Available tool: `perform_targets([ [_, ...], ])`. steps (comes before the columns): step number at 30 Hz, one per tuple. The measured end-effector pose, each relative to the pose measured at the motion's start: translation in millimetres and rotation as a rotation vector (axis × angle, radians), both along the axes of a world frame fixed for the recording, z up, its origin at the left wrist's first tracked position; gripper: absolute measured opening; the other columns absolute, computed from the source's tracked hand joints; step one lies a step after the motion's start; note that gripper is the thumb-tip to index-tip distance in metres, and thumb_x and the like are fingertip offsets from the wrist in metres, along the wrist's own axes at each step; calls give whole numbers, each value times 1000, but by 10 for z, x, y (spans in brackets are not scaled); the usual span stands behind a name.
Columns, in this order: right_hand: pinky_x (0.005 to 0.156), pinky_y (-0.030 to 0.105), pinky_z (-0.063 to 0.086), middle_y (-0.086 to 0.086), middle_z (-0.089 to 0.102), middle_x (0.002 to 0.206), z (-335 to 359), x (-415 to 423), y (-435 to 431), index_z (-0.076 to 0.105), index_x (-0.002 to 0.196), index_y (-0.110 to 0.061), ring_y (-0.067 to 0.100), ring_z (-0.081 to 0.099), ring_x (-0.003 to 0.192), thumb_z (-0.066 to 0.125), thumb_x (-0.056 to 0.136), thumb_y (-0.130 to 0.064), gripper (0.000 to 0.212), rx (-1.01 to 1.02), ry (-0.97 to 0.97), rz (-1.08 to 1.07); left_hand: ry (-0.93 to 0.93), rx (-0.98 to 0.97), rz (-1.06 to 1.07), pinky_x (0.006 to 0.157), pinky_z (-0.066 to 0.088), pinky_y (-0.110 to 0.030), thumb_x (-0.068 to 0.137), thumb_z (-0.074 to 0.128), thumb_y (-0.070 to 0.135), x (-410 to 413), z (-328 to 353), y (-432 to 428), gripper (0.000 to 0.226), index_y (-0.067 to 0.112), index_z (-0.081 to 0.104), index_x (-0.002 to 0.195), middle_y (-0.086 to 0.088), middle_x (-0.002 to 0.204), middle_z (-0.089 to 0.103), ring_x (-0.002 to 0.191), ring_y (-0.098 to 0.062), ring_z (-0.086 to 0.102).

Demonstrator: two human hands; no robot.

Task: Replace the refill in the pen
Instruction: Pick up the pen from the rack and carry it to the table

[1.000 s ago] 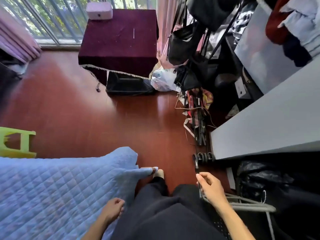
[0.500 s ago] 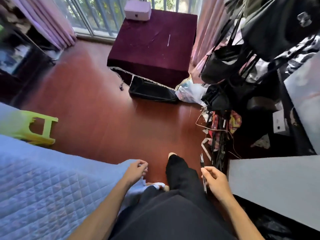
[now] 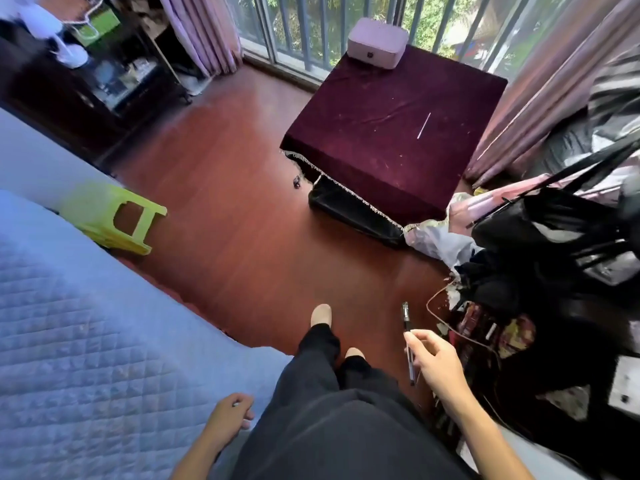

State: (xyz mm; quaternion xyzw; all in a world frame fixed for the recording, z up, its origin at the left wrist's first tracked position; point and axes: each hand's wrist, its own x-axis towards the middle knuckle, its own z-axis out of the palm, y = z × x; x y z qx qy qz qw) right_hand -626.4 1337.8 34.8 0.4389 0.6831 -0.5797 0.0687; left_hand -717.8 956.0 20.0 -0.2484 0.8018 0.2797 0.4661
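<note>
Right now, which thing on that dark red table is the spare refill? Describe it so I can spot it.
Find the table draped in maroon cloth by the window. A pale pink box sits at its far edge; nearer, toward the right, lies the refill. It is a thin white stick lying diagonally, the only slender item there.

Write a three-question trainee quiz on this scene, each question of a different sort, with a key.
1. True or false: the right hand holds the pen.
2. Where does the thin white refill lie?
A. on the blue quilt
B. on the dark red cloth of the table
C. on the green stool
3. Fill in: the left hand rests loosely curled at the edge of the blue ____.

Key: 1 true; 2 B; 3 quilt.
</note>
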Motion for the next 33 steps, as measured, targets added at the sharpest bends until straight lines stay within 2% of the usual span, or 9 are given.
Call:
perform_targets([
  [5, 71, 27, 54, -6, 77, 75, -37, -770, 204, 78, 89, -21, -5, 63, 58, 71, 102, -22, 15, 15, -4, 23, -20, -35, -6, 50, 36, -22, 99, 54, 9, -535, -86, 78, 20, -2, 67, 87, -10, 72, 60, 50, -17, 51],
  [7, 66, 23, 55, -6, 76, 71, -60, -1065, 266, 78, 90, -19, -5, 62, 56, 70, 102, -19, 14, 12, -3, -7, -16, -51, -39, 52, 37, -20, 99, 53, 9, -865, -78, 196, 21, -1, 69, 90, -9, 80, 61, 56, -12, 52],
  [10, 58, 15, 52, -12, 73, 64, -68, -1482, 361, 77, 91, -19, -5, 60, 53, 70, 102, -18, 13, 26, 14, -30, 8, 15, -98, 50, 34, -21, 98, 52, 5, -1471, -93, 483, 30, 9, 59, 69, -5, 66, 58, 53, -12, 49],
  [12, 58, 15, 51, -12, 72, 62, -84, -1735, 444, 77, 91, -19, -5, 58, 51, 70, 102, -19, 13, 23, 17, -45, 2, 65, -96, 50, 35, -22, 99, 51, 5, -1916, -105, 748, 26, 8, 60, 75, -8, 66, 60, 52, -16, 49],
  [15, 55, 8, 48, -13, 73, 63, -106, -2047, 573, 76, 90, -19, -3, 57, 48, 71, 102, -19, 13, 28, 21, -73, 45, 130, -145, 52, 40, -25, 100, 52, 9, -2570, -125, 1184, 19, 7, 65, 85, -9, 71, 63, 55, -18, 52],
  [20, 59, 4, 46, -18, 75, 67, -169, -2604, 877, 76, 89, -22, -7, 60, 52, 70, 102, -20, 14, 37, 14, -88, 135, 207, -234, 45, 42, -14, 99, 57, 16, -3624, -155, 1945, 17, 15, 66, 85, -3, 72, 68, 52, -11, 57],
  [23, 57, 5, 46, -18, 75, 68, -214, -3000, 1138, 76, 87, -20, -5, 59, 49, 69, 102, -17, 17, 32, 20, -130, 174, 210, -246, 44, 42, -12, 99, 58, 20, -4142, -183, 2312, 18, 22, 66, 83, 1, 72, 69, 54, -8, 59],
  [29, 59, 7, 49, -10, 77, 73, -228, -3666, 1659, 78, 92, -22, -6, 61, 55, 70, 102, -23, 13, -49, 37, -190, 164, 151, -260, 41, 41, -7, 101, 56, 14, -4778, -217, 2708, 14, 14, 66, 89, -4, 74, 67, 56, -10, 58],
  [33, 64, 11, 52, -8, 76, 73, -228, -4064, 1891, 78, 93, -22, -7, 63, 60, 71, 101, -23, 11, -83, 56, -227, 125, 117, -266, 44, 42, -11, 100, 57, 14, -5034, -218, 2750, 14, 12, 67, 91, -5, 76, 68, 56, -10, 58],
])
